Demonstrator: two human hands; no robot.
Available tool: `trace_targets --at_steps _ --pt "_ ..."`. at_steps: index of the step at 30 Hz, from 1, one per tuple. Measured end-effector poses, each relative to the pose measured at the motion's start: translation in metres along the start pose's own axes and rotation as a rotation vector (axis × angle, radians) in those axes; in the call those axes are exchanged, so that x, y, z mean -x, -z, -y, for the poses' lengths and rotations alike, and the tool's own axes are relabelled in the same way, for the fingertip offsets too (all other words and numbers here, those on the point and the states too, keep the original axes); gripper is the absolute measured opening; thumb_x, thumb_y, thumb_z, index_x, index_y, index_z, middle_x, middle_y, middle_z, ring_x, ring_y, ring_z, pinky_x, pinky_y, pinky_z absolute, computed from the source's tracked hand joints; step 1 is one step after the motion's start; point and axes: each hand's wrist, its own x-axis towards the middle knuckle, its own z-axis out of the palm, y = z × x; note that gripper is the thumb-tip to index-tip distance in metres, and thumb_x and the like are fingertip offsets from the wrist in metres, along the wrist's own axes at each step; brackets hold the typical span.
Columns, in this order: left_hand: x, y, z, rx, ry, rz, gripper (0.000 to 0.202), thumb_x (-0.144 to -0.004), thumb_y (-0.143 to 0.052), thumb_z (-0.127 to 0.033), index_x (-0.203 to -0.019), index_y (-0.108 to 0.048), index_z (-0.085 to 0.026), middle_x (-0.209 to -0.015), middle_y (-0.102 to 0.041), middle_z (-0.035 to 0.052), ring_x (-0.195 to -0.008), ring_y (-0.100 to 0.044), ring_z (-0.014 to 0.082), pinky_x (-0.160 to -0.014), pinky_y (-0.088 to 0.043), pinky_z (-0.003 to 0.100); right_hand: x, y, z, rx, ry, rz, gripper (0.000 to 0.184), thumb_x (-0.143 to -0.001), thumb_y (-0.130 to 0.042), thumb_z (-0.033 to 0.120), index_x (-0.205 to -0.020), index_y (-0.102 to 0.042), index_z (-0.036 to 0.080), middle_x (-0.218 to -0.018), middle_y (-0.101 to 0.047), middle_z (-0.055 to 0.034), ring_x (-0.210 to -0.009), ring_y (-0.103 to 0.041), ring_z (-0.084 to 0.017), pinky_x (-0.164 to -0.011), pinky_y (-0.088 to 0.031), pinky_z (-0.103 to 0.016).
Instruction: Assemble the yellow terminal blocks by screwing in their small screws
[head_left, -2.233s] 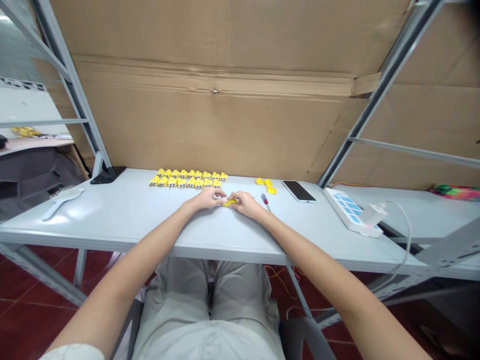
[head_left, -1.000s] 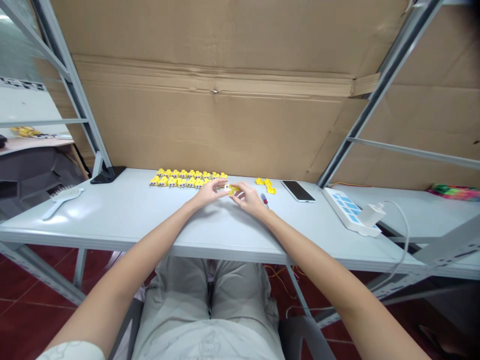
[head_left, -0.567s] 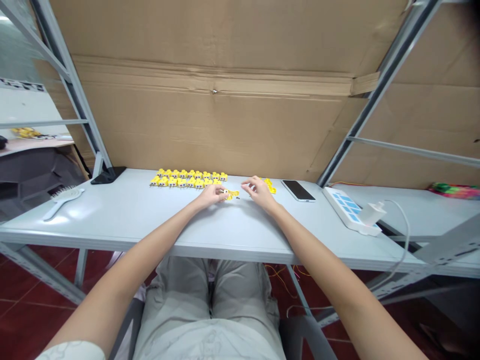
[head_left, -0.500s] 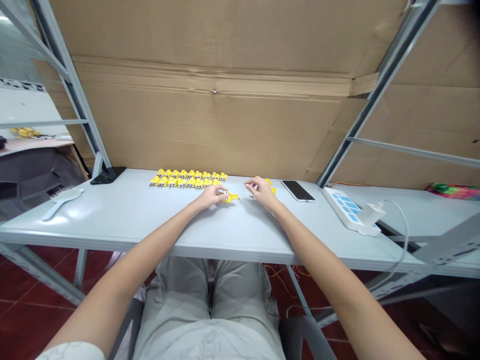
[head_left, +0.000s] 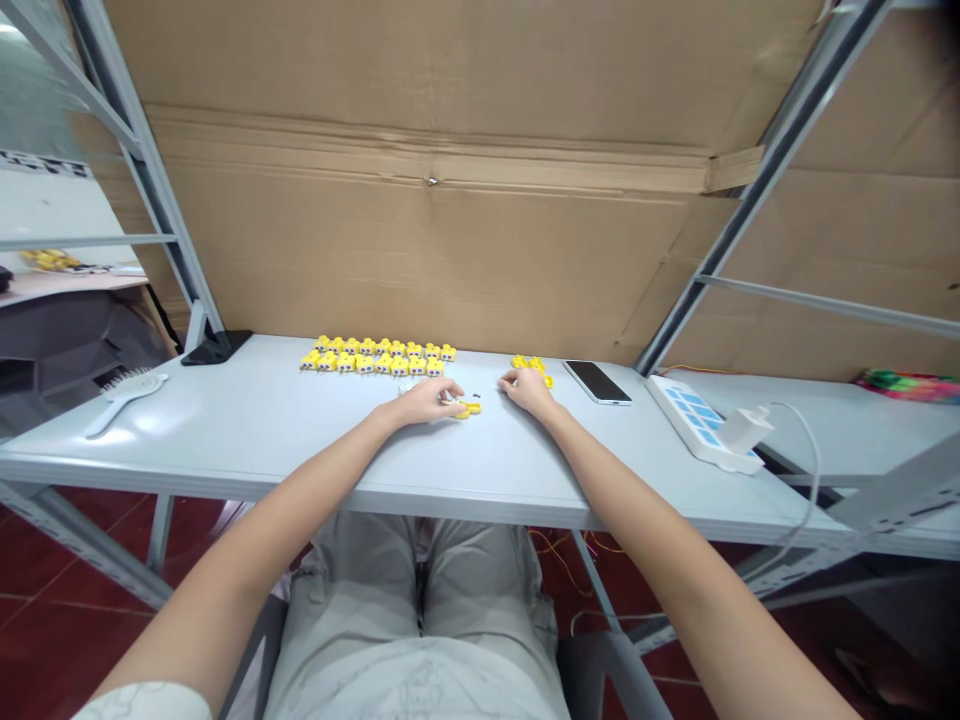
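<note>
My left hand (head_left: 429, 402) rests low over the grey table, its fingers closed on a small yellow plastic piece (head_left: 469, 408) that pokes out to the right. A tiny dark bit (head_left: 477, 395) lies on the tabletop just beyond it. My right hand (head_left: 526, 390) is on the table further right, fingertips pinched together; whatever they hold is hidden or too small to name. Behind that hand lie several loose yellow pieces (head_left: 529, 362). Two rows of small yellow figures with eyes (head_left: 365, 366) stand beyond my left hand, and something whitish (head_left: 407, 384) lies partly behind its fingers.
To the right lie a phone (head_left: 598, 382) and a white power strip (head_left: 701, 420) with a plugged-in charger (head_left: 744, 428) and cable. A hairbrush (head_left: 124, 400) lies at the left. Cardboard (head_left: 420, 250) walls off the back, between metal shelf posts (head_left: 690, 290).
My left hand and its yellow piece have come slightly nearer to me. My right hand has lowered to the table and its fingers have drawn together, uncovering more loose yellow pieces.
</note>
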Motion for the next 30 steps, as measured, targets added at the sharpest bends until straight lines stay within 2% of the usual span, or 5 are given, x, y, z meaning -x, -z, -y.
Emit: trace_targets --at_steps 7,15,23,27,30 --pt "-0.001 -0.004 0.006 0.037 -0.026 0.033 0.032 -0.077 -0.069 -0.034 -0.103 -0.068 -0.014 -0.106 -0.072 0.008 -0.092 -0.065 0.0196 -0.081 -0.05 0.027 0.001 0.0 0.017 0.117 -0.087 0.059 0.024 -0.086 -0.056 0.02 -0.096 -0.077 0.021 -0.105 -0.074 -0.0094 -0.106 -0.061 -0.025 -0.102 -0.034 -0.037" --pt "-0.001 -0.005 0.006 0.058 -0.032 0.042 0.034 -0.076 -0.07 -0.035 -0.103 -0.069 -0.015 -0.105 -0.072 0.0075 -0.091 -0.066 0.0193 -0.08 -0.05 0.027 0.0 0.006 0.026 0.058 -0.139 0.096 0.018 -0.084 -0.06 0.021 -0.094 -0.075 0.018 -0.101 -0.074 -0.0068 -0.097 -0.063 -0.019 -0.092 -0.039 -0.033" --pt "-0.001 -0.004 0.007 0.085 0.003 0.034 0.041 -0.072 -0.074 -0.039 -0.104 -0.068 -0.014 -0.104 -0.072 0.0084 -0.092 -0.066 0.0204 -0.082 -0.05 0.029 0.006 0.018 0.036 -0.325 -0.147 -0.001 0.009 -0.075 -0.063 0.019 -0.077 -0.071 0.014 -0.083 -0.072 -0.0052 -0.074 -0.059 -0.014 -0.074 -0.042 -0.025" --pt "-0.002 -0.005 0.008 0.097 0.02 0.033 0.043 -0.072 -0.075 -0.04 -0.105 -0.068 -0.014 -0.103 -0.072 0.008 -0.093 -0.066 0.0209 -0.083 -0.05 0.03 0.021 0.025 0.05 -0.659 -0.168 0.229 0.016 -0.07 -0.066 0.027 -0.077 -0.07 0.013 -0.058 -0.058 0.0013 -0.049 -0.041 -0.008 -0.05 -0.031 -0.022" --pt "-0.002 -0.006 0.008 0.107 0.038 0.02 0.046 -0.069 -0.077 -0.041 -0.106 -0.067 -0.014 -0.102 -0.072 0.0085 -0.094 -0.066 0.0214 -0.082 -0.05 0.03 0.03 0.024 0.062 -0.71 -0.204 0.382 0.016 -0.066 -0.065 0.025 -0.074 -0.07 0.011 -0.046 -0.046 0.0049 -0.043 -0.031 -0.006 -0.044 -0.02 -0.022"
